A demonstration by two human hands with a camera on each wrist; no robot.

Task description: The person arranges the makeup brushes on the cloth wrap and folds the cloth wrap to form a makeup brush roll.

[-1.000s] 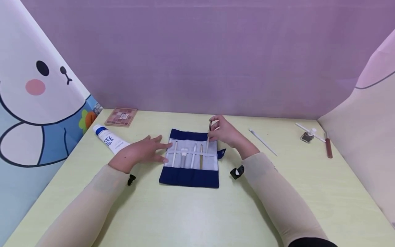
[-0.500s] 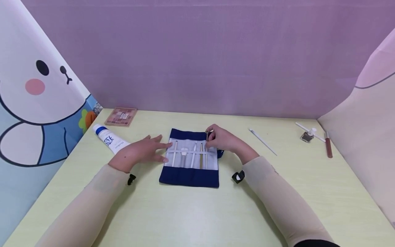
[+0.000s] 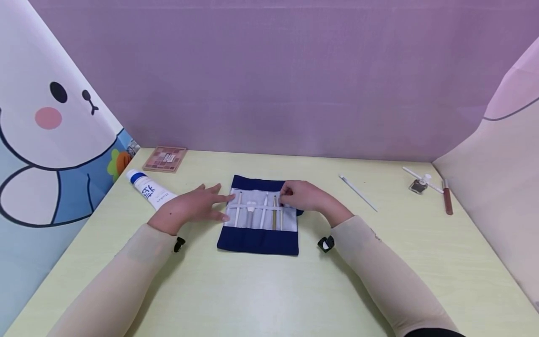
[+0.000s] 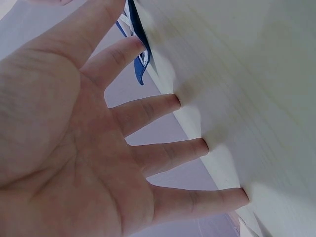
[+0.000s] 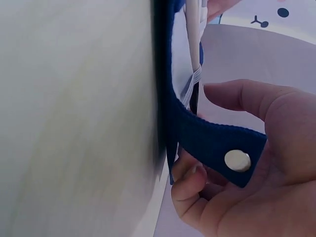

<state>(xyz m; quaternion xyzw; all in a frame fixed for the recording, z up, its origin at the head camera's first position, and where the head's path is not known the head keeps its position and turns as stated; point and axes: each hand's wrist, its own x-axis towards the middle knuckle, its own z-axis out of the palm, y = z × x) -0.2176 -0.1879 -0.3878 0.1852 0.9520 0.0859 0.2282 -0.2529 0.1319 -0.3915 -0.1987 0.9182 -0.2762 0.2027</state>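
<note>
Centrally on the pale green table (image 3: 261,290), a dark blue brush roll (image 3: 258,239) is being kept spread flat, its grey inner panel crossed by a white elastic band under which several slim brushes are being held side by side. The left hand (image 3: 189,208) is being laid flat with straight, spread fingers (image 4: 163,103) against the tabletop at the roll's left edge; nothing is being grasped by it. The right hand (image 3: 305,196) is being rested at the roll's upper right corner, where the rightmost brush (image 3: 281,213) is being pinched near its top between thumb and curled fingers while it is lying under the band. In the right wrist view the roll's blue snap tab (image 5: 217,143), with its silver stud, is being draped across that hand's fingers.

Off to the left, a white tube with a blue cap (image 3: 148,189) and an eyeshadow palette (image 3: 165,159) are being left lying on the table. To the right, well apart from the roll, a thin white stick (image 3: 359,193), a small dark pot (image 3: 418,186) and a reddish-brown pencil (image 3: 447,199) are being left there.
</note>
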